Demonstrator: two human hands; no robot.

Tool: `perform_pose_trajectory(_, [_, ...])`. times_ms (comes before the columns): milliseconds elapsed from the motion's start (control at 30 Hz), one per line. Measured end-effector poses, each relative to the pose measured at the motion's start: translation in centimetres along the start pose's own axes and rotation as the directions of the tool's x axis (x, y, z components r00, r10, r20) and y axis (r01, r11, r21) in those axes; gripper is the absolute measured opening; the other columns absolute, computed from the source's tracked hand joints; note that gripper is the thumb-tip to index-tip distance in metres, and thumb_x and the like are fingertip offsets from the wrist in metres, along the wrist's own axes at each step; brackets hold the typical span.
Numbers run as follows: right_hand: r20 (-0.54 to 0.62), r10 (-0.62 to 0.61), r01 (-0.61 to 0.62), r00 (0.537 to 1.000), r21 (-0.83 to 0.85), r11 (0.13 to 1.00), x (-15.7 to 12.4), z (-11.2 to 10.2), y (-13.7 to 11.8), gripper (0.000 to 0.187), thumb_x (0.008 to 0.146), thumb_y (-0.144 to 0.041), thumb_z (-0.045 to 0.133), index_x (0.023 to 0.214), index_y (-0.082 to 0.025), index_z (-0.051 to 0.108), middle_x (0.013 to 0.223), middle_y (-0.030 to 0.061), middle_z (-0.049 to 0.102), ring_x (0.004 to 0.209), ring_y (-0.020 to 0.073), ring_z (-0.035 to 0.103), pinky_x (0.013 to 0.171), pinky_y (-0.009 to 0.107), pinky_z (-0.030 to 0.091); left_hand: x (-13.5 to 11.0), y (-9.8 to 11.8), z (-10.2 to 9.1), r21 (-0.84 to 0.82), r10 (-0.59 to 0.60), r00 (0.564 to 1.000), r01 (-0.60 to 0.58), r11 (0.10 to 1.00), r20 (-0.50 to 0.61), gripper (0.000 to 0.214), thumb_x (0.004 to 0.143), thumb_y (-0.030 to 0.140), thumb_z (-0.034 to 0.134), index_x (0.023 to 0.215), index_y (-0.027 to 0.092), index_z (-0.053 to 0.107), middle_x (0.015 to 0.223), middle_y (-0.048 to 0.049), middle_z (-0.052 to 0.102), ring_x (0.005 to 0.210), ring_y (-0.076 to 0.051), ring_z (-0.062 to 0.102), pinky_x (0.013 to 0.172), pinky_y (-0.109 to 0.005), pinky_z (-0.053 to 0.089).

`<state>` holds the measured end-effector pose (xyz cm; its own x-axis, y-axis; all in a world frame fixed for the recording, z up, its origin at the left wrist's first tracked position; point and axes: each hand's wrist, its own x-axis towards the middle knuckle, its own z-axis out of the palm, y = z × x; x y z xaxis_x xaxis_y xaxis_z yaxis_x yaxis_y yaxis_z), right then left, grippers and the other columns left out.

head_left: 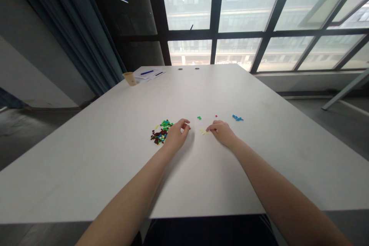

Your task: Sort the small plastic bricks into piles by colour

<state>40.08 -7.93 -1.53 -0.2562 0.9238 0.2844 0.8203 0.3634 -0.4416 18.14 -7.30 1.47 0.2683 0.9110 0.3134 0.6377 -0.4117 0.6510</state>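
My left hand [178,134] hovers just right of a mixed pile of small toy bricks [160,135], mostly dark brown and green with some blue and yellow. Its fingers are curled toward the thumb, and anything between them is too small to name. My right hand [222,132] reaches down to a little group of pale yellow bricks [203,132]. Its thumb and fingertips are pinched together at the right edge of that group, hiding whatever they grip. Beyond the hands lie a few green bricks [199,117], one red brick [216,115] and a cluster of blue bricks [237,118].
The white table [115,153] stretches away toward tall windows. At its far left stand a paper cup [130,79] and papers [151,76] with a blue pen [147,72] on them. Two dark round discs [197,68] sit near the far edge.
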Motion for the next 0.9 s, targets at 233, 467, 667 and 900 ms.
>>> perform_pose_trajectory(233, [-0.117,0.042,-0.037,0.992,0.051,0.998,-0.1,-1.3,0.9,0.017,0.072,-0.018,0.05,0.077,-0.02,0.066,0.071,0.0026,0.06,0.069,0.0144,0.052,0.071,0.026,0.038,1.8,-4.1,-3.5,0.271,-0.138,0.988,0.151,0.951,-0.066,0.021,0.077,0.025,0.045,0.088,0.021,0.063,0.094,-0.0037,0.065,0.084,-0.017,0.058,0.079,-0.028,0.043])
perform_pose_trajectory(467, [0.092,0.197,-0.194,0.976,-0.037,0.98,-1.0,-3.5,0.8,0.018,0.069,-0.025,0.047,0.067,-0.018,0.063,0.063,0.0009,0.057,0.054,0.0103,0.044,0.052,0.022,0.029,1.6,-5.1,-4.1,0.419,-0.306,0.922,0.188,0.888,0.236,0.021,0.067,0.023,0.056,0.083,0.023,0.069,0.095,-0.0034,0.066,0.086,-0.019,0.058,0.074,-0.026,0.044])
perform_pose_trajectory(667, [0.199,0.197,-0.192,0.96,-0.047,0.98,-1.2,-3.7,-0.3,0.021,0.071,-0.027,0.046,0.069,-0.018,0.065,0.062,0.0006,0.055,0.052,0.0091,0.041,0.051,0.022,0.027,1.3,-4.2,-3.9,0.542,-0.361,0.896,0.175,0.822,0.259,0.022,0.067,0.022,0.054,0.082,0.028,0.069,0.095,-0.0016,0.067,0.089,-0.022,0.058,0.069,-0.028,0.042])
perform_pose_trajectory(900, [0.217,0.196,-0.19,0.956,-0.049,0.981,-1.1,-3.8,-0.8,0.023,0.074,-0.03,0.047,0.071,-0.018,0.066,0.061,0.0013,0.055,0.052,0.0091,0.04,0.051,0.022,0.026,1.3,-3.6,-3.8,0.579,-0.358,0.895,0.148,0.802,0.267,0.017,0.066,0.026,0.056,0.076,0.027,0.069,0.091,-0.001,0.068,0.091,-0.024,0.058,0.068,-0.029,0.042])
